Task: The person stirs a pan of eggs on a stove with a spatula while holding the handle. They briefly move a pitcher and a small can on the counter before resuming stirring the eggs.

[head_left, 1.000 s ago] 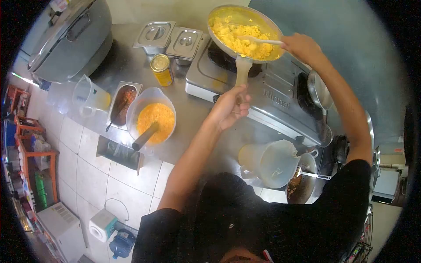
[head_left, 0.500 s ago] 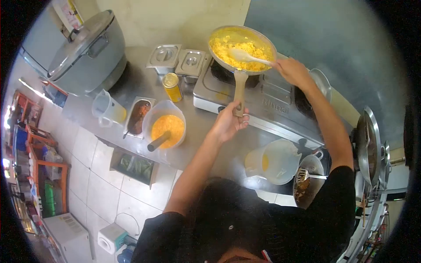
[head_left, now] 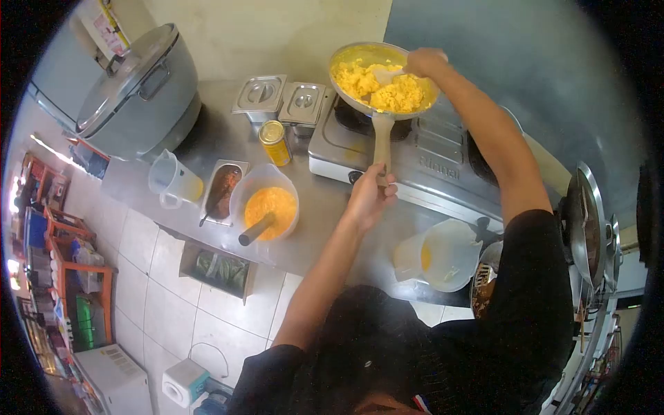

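Note:
My left hand [head_left: 371, 197] is closed around the end of the long handle of a frying pan [head_left: 382, 135], which sits on the left burner of a gas stove [head_left: 429, 162]. Yellow scrambled eggs [head_left: 404, 94] lie in lumps across the pan. Above the pan's far right rim, my right hand [head_left: 425, 62] grips a pale spatula [head_left: 387, 76], whose blade is in among the eggs. Part of the spatula's handle is hidden by my fingers.
Left on the steel counter stand a tub of orange beaten egg [head_left: 273, 207] with a dark handle in it, a tray of red sauce [head_left: 225, 190], a measuring jug [head_left: 173, 181], a can [head_left: 274, 143] and a large pot [head_left: 149, 90]. A translucent pitcher [head_left: 449, 256] stands near my body.
My right hand has moved up and left over the pan with the spatula. The eggs are pushed into separate mounds. My left hand keeps its hold on the handle.

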A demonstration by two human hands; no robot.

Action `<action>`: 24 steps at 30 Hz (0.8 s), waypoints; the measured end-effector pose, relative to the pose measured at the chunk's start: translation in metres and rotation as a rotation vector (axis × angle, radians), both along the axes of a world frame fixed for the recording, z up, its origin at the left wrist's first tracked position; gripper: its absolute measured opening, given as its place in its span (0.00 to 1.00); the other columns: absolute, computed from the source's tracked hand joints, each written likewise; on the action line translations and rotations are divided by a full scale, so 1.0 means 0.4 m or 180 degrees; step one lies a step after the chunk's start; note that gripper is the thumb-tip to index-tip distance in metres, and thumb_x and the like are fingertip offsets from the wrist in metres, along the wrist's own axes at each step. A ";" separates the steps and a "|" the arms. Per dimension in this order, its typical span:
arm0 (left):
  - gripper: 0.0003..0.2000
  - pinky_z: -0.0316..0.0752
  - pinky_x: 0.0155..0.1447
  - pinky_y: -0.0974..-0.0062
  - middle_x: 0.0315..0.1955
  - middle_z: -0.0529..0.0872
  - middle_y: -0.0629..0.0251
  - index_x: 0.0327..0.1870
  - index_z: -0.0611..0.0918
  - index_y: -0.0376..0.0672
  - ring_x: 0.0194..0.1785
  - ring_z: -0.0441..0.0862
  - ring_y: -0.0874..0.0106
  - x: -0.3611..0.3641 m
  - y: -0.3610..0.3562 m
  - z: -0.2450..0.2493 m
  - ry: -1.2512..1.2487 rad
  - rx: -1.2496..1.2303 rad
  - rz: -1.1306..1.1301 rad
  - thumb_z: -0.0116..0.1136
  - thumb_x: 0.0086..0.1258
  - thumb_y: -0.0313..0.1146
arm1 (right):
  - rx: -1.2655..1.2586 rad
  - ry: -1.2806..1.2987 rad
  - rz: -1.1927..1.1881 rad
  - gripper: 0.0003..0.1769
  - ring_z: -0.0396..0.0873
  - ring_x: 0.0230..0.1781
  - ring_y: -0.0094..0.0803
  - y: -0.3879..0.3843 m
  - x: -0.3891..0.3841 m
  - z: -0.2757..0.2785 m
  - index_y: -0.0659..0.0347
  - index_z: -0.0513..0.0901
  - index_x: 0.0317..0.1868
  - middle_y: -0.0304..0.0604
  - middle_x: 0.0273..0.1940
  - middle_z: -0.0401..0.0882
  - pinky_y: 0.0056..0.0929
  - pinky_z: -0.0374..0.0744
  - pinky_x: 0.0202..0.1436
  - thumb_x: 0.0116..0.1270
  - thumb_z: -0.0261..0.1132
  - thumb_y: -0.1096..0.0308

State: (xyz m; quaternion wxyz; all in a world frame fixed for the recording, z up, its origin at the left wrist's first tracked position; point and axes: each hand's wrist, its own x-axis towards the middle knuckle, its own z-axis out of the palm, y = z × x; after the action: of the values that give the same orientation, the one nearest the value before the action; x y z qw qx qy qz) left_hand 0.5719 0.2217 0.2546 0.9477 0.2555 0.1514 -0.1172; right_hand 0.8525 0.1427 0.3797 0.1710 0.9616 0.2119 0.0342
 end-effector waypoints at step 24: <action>0.10 0.63 0.27 0.78 0.25 0.73 0.68 0.36 0.68 0.43 0.23 0.67 0.77 0.063 0.013 0.014 0.0085 0.0086 -0.0176 0.42 0.67 0.41 | -0.0490 -0.0330 0.0741 0.13 0.82 0.37 0.47 -0.056 0.015 -0.056 0.60 0.84 0.38 0.51 0.37 0.82 0.41 0.80 0.38 0.61 0.54 0.66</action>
State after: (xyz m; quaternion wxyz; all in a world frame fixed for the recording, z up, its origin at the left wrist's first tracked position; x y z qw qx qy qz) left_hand 0.5970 0.2269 0.2600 0.9385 0.2707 0.1584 -0.1446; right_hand 0.8585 0.1204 0.3571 0.2499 0.9115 0.3148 0.0870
